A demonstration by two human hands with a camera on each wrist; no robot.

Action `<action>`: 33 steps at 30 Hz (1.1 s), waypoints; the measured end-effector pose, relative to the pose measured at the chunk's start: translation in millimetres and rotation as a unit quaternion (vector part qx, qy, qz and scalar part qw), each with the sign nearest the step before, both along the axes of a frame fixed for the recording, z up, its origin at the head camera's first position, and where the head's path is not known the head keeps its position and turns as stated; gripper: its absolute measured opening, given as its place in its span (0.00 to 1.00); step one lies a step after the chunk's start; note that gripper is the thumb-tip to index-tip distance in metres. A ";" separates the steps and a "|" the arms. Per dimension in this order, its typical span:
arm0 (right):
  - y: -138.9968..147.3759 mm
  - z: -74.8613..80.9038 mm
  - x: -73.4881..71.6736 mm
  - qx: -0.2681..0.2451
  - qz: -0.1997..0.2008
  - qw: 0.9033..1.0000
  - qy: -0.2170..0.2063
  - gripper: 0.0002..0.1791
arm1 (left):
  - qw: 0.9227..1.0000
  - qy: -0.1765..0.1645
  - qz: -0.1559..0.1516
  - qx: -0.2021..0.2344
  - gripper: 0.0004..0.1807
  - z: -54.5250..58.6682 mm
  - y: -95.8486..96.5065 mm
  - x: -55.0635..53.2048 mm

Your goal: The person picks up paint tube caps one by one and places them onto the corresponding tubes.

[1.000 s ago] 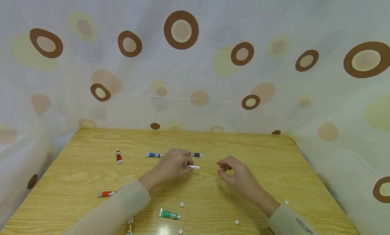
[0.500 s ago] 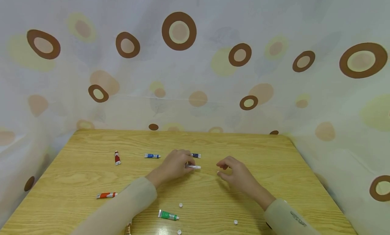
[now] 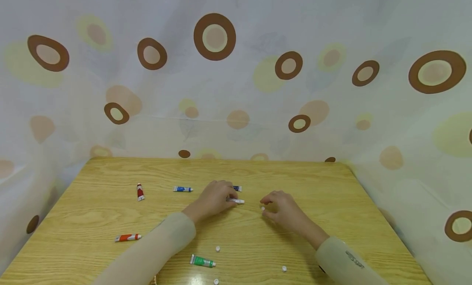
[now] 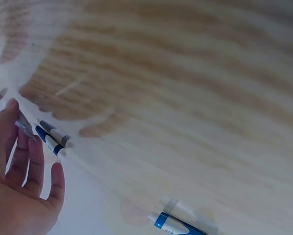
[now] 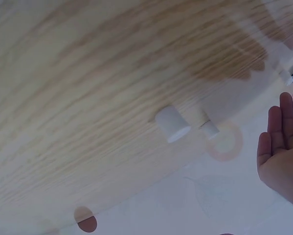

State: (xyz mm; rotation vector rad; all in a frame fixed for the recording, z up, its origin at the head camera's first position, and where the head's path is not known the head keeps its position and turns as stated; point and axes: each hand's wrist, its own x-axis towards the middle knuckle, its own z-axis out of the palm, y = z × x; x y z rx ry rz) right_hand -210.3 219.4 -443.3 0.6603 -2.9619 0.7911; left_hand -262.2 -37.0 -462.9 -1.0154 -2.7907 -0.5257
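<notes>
My left hand (image 3: 216, 198) pinches a slim silver paint tube (image 3: 237, 201) just over the table, its white end toward the right. In the left wrist view, thumb and finger hold the tube (image 4: 25, 125), while the other fingers spread loosely. Beyond the hand lies a dark blue paint tube (image 3: 237, 188), partly covered. My right hand (image 3: 285, 211) is low over the table, thumb and forefinger apart. A small white cap (image 3: 263, 208) shows between their tips, seemingly on the table. The right wrist view shows this hand's (image 5: 285, 156) other fingers straight.
A blue tube (image 3: 182, 189), a dark red tube (image 3: 140, 192), an orange-red tube (image 3: 127, 238) and a green tube (image 3: 202, 261) lie about. White caps (image 3: 218, 249) are scattered near the front. A patterned cloth (image 3: 239, 92) stands behind the wooden table (image 3: 313, 178).
The right hand's thumb and forefinger have parted a little, and the white cap now shows between them. The left hand still holds the tube. The whole view has shifted slightly.
</notes>
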 end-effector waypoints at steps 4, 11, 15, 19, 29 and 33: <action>1.4 -0.3 -2.8 0.010 0.007 1.000 -0.004 0.14 | 1.000 -0.009 0.003 -0.009 0.07 -0.8 3.0 -3.0; -0.4 -5.1 -7.8 0.023 -0.002 1.000 -0.021 0.09 | 1.000 -0.008 -0.001 -0.010 0.08 -1.0 7.2 -4.9; -2.3 -6.7 -10.0 0.031 -0.008 0.999 -0.030 0.08 | 1.000 -0.009 0.001 -0.005 0.07 -0.1 7.8 -4.3; -3.0 -7.9 -11.7 0.033 -0.017 0.999 -0.035 0.06 | 1.000 0.000 -0.002 -0.005 0.07 0.8 7.6 -4.0; -3.2 -9.8 -13.9 0.047 -0.018 0.998 -0.029 0.04 | 1.000 -0.003 -0.004 -0.002 0.07 0.6 6.1 -4.2; -2.8 -10.1 -13.7 0.050 -0.011 0.998 -0.019 0.04 | 1.000 -0.004 -0.005 -0.002 0.07 0.8 5.7 -4.0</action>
